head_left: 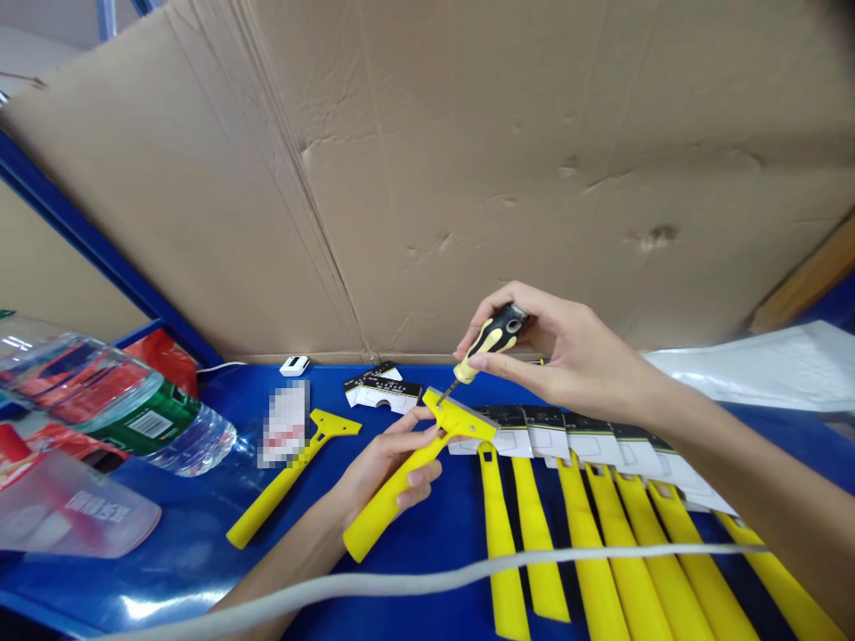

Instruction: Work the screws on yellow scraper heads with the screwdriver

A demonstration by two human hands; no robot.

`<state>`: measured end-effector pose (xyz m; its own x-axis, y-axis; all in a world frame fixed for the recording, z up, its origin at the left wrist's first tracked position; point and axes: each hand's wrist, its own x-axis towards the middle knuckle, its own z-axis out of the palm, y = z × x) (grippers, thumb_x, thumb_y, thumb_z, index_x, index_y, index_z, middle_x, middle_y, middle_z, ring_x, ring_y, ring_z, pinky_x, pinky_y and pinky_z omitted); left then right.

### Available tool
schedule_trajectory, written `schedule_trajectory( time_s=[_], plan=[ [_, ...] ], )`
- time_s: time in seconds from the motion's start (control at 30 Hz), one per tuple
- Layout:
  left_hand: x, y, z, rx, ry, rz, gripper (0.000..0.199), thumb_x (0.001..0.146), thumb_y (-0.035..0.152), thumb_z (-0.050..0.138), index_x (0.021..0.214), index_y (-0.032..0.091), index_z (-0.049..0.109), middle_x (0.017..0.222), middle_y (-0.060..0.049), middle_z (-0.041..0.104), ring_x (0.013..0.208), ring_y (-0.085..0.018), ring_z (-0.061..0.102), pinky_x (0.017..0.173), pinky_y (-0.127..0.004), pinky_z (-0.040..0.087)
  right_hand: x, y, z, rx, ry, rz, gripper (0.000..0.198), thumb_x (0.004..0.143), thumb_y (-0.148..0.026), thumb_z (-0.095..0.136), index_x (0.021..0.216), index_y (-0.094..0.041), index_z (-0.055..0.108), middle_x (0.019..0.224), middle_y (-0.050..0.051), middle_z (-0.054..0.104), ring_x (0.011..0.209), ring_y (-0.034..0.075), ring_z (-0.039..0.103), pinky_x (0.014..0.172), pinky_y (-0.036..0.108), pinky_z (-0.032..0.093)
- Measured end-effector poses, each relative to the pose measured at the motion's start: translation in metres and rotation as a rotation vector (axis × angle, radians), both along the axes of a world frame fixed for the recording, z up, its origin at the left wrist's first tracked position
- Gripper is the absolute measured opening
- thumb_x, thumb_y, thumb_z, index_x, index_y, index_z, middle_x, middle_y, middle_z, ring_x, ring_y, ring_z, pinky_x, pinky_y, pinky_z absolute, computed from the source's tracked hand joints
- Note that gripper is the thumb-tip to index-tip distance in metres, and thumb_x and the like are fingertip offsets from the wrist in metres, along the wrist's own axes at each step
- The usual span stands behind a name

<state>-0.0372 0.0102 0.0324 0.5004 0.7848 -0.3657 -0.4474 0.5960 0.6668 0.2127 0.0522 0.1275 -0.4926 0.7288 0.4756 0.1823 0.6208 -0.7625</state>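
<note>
My left hand (394, 463) is closed around a yellow scraper (391, 507), its wide head tilted up and a thin metal blade along the head's edge. In my right hand (548, 347) is a screwdriver (491, 343) with a black and pale yellow handle. Its tip meets a screw near the left end of the scraper's head. To the left, another yellow scraper (280, 485) lies on the blue table (200, 516). On the right, several yellow scrapers (504, 543) lie in a row, their heads covered by black and white cards (548, 434).
A large water bottle (153, 414) and a clear plastic cup (100, 507) are at the left. Loose cards (384, 387) and a small white item (294, 365) lie near the cardboard wall (427, 178). A pale cable (401, 583) crosses the foreground. White plastic wrapping (768, 365) is at right.
</note>
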Motion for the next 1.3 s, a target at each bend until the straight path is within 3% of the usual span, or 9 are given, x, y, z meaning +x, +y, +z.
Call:
schedule_trajectory(
  time_s=[0.23, 0.47, 0.73, 1.3],
  plan=[
    [0.002, 0.001, -0.005, 0.042, 0.009, 0.024, 0.029, 0.095, 0.02, 0.074, 0.115, 0.024, 0.053, 0.114, -0.007, 0.07, 0.042, -0.001, 0.051, 0.031, -0.011, 0.035, -0.001, -0.004, 0.003, 0.156, -0.097, -0.052, 0.021, 0.092, -0.033, 0.081, 0.107, -0.026, 0.069, 0.103, 0.001, 0.079, 0.091, 0.02, 0.078, 0.081, 0.033, 0.063],
    [0.003, -0.002, 0.001, 0.034, -0.008, 0.041, 0.03, 0.096, 0.018, 0.071, 0.118, 0.024, 0.051, 0.119, -0.009, 0.07, 0.041, -0.001, 0.049, 0.03, -0.011, 0.035, -0.002, -0.006, 0.006, 0.193, -0.092, -0.048, 0.019, 0.094, -0.033, 0.079, 0.109, -0.026, 0.07, 0.105, 0.001, 0.079, 0.093, 0.019, 0.077, 0.083, 0.033, 0.063],
    [0.001, -0.002, 0.001, 0.075, -0.031, 0.091, 0.032, 0.096, 0.019, 0.073, 0.116, 0.025, 0.049, 0.12, -0.008, 0.071, 0.042, -0.001, 0.05, 0.03, -0.011, 0.035, 0.003, -0.01, 0.011, 0.109, -0.03, -0.059, 0.023, 0.092, -0.041, 0.08, 0.11, -0.029, 0.071, 0.112, 0.004, 0.08, 0.1, 0.026, 0.077, 0.09, 0.043, 0.064],
    [0.002, -0.004, 0.004, 0.081, -0.024, 0.089, 0.03, 0.097, 0.018, 0.07, 0.114, 0.026, 0.047, 0.121, -0.007, 0.07, 0.042, -0.001, 0.05, 0.031, -0.011, 0.035, -0.002, -0.008, 0.006, 0.081, 0.025, -0.085, 0.025, 0.09, -0.043, 0.082, 0.105, -0.027, 0.071, 0.106, 0.004, 0.081, 0.095, 0.025, 0.079, 0.086, 0.041, 0.065]
  ],
)
